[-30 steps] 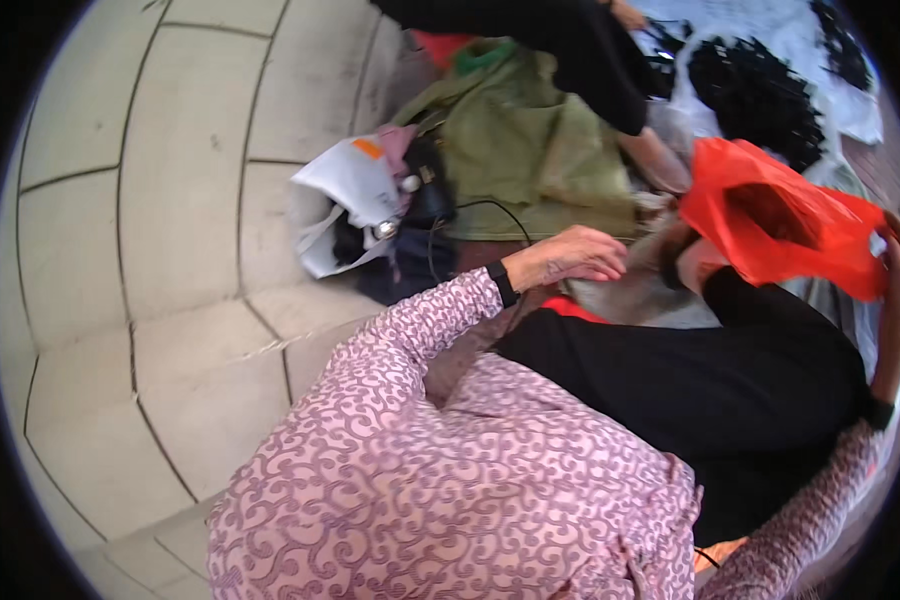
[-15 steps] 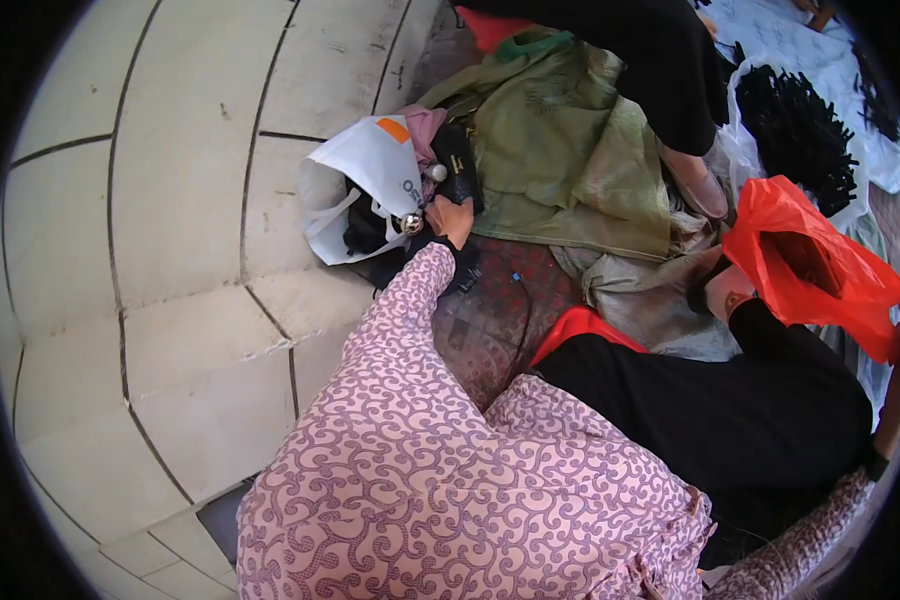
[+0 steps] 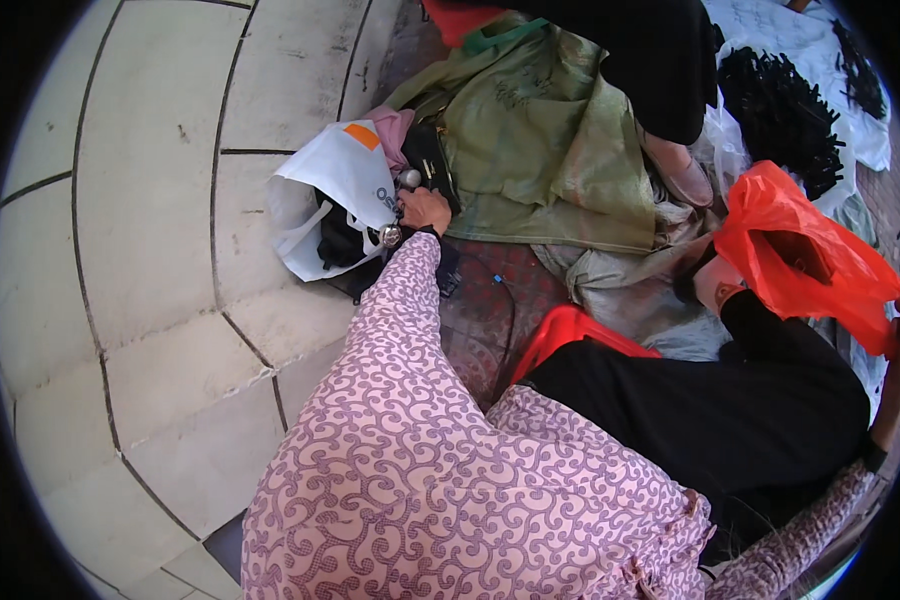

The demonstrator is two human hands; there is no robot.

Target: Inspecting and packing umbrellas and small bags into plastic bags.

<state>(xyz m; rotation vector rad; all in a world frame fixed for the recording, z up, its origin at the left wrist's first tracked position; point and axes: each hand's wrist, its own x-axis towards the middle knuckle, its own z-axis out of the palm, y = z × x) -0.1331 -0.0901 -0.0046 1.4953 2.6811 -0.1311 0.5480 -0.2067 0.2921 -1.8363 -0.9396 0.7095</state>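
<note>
One view only, a wide fisheye worn on the person's head, looking steeply down over the patterned pink-and-purple sleeve and lap that fill the near bottom of the frame. It faces away from the body toward the pale stone-tiled floor (image 3: 120,250) on the left and the crumpled olive-green cloth sheet (image 3: 550,150) at the far middle. The left hand (image 3: 425,208) sits at mid distance; the bright orange plastic bag (image 3: 800,255) lies at the right rim. Straight tile joints bend near the dark round border
</note>
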